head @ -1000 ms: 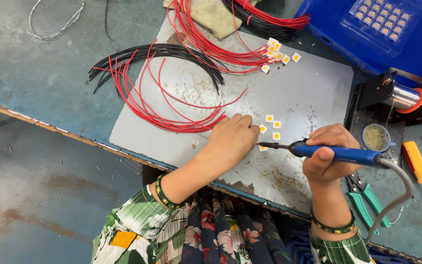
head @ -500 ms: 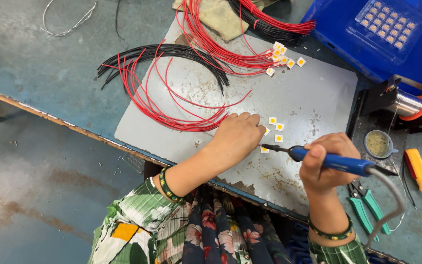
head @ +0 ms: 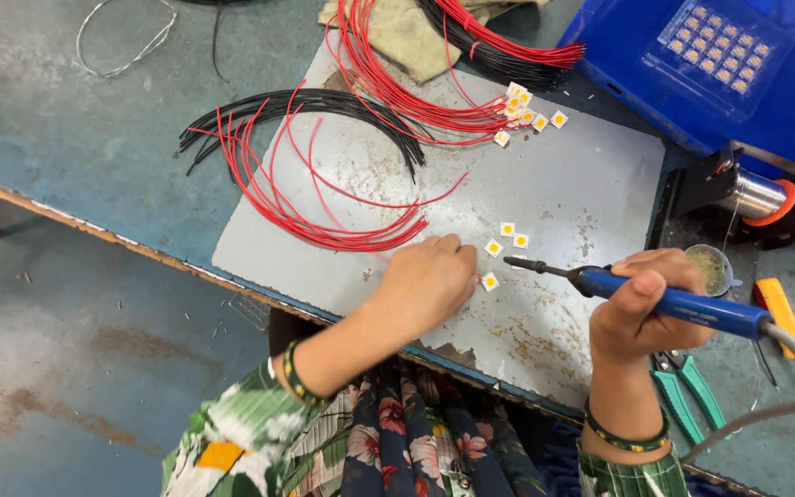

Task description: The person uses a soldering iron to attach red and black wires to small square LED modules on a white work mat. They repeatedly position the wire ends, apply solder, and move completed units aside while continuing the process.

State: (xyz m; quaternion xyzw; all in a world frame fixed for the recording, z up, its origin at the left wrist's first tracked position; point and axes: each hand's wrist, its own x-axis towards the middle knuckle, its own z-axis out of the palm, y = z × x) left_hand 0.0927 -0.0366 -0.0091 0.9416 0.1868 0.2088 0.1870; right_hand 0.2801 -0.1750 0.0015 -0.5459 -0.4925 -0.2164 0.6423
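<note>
My right hand (head: 641,304) grips a blue-handled soldering iron (head: 683,306), its dark tip (head: 519,264) pointing left just above the grey work mat (head: 581,175). My left hand (head: 430,281) rests on the mat with fingers curled, pinching the end of a red wire next to a small white square chip with a yellow centre (head: 489,282). Three more such chips (head: 506,237) lie just beyond the tip. A bundle of curved red wires (head: 315,216) ends at my left hand.
Black wires (head: 324,101) and more red wires (head: 397,83) lie at the back, ending at a cluster of chips (head: 526,109). A blue device (head: 720,64), solder spool (head: 766,198), small flux tin (head: 710,267), green-handled pliers (head: 683,396) and yellow tool (head: 779,308) sit right.
The soldering iron tip has lifted slightly away from the chip by my left hand. My left hand stays in place on the mat; the camera view shifted a little.
</note>
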